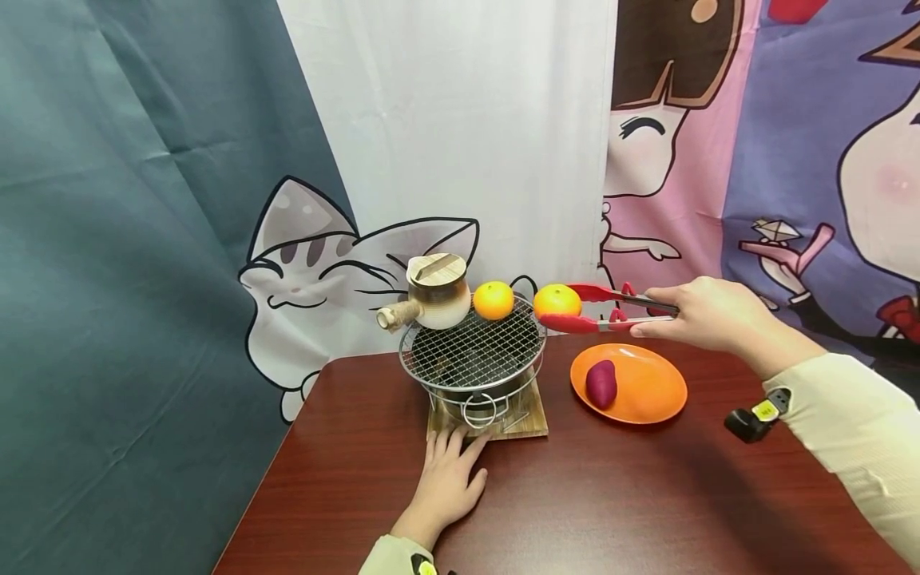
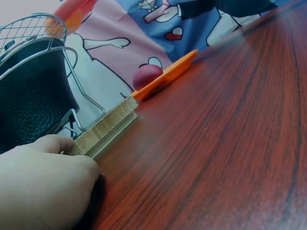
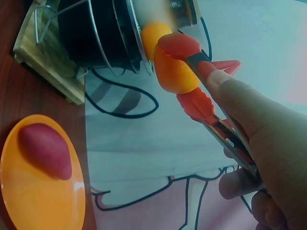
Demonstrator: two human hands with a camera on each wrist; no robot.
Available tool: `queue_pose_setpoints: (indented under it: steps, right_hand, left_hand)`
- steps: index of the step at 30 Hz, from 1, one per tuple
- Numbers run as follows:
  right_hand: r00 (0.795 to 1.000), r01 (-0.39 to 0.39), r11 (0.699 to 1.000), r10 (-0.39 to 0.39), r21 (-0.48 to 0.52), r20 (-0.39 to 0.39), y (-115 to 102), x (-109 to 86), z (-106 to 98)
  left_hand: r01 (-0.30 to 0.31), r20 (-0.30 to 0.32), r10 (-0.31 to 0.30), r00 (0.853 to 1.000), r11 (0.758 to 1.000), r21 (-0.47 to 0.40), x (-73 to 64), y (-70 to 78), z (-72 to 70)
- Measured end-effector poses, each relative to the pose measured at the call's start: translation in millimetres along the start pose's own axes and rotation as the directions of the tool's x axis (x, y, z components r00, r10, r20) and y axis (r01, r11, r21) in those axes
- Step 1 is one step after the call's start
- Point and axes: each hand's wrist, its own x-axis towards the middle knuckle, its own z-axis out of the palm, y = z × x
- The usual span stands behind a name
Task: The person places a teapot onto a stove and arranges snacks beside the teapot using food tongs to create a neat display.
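Observation:
My right hand (image 1: pixel 707 315) grips a pair of red-tipped tongs (image 3: pixel 196 52) by their metal arms. Between the red tips sits a mandarin (image 1: pixel 557 301), at the right rim of a round wire grill rack (image 1: pixel 474 349). A second mandarin (image 1: pixel 493 300) lies on the rack, beside a small side-handled teapot (image 1: pixel 440 299) with a wooden lid. Below the rack is a dark stove (image 2: pixel 36 91) on a wooden board (image 1: pixel 532 415). My left hand (image 1: pixel 446 487) has its fingers spread and extended, fingertips at the board's front edge.
Right of the stove, an orange plate (image 1: pixel 650 391) carries a purple sweet potato (image 1: pixel 601 384). A black cord (image 3: pixel 139 115) loops behind the stove. The reddish wooden table (image 1: pixel 575 495) ends at a printed curtain (image 1: pixel 467 144) at the back.

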Motion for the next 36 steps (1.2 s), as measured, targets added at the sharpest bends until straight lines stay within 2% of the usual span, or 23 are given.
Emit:
queue_pose_setpoints:
  steps: [7,23,36]
  right_hand:
    - [0.999,0.037,0.999,-0.037,0.003,-0.014,-12.0,5.9,0.8]
    - [0.996,0.086,0.996,-0.086,-0.004,0.009,-33.9,14.7,6.1]
    - [0.994,0.106,0.994,-0.106,-0.014,-0.003,-39.3,20.9,11.6]
  left_hand:
    - [-0.001,0.002,0.001,1.000,1.000,0.006,0.4,0.2,-0.2]
    - [-0.005,-0.003,0.005,1.000,1.000,0.002,-0.3,0.3,-2.3]
    - [0.001,0.007,-0.001,1.000,1.000,0.010,0.0,-0.4,-1.6]
